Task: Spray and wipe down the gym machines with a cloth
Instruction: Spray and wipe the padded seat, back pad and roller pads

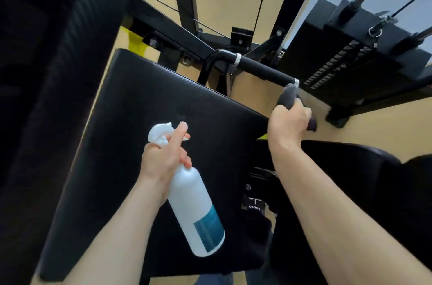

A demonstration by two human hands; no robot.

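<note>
My left hand (164,156) grips the neck of a white spray bottle (195,205) with a blue label, index finger stretched over the trigger, nozzle at the upper left. The bottle hangs above the black padded seat (131,126) of the gym machine. My right hand (289,121) holds a dark grey cloth (288,96) bunched in its fingers, just below the end of a black foam handle (264,69) beside the seat. The cloth's tip touches the handle's chrome end.
A black back pad (46,62) rises at the left. The black weight stack (350,58) with steel guide rods and cables stands at the upper right. Black and yellow frame bars cross behind the seat. Tan floor (374,126) shows around the machine.
</note>
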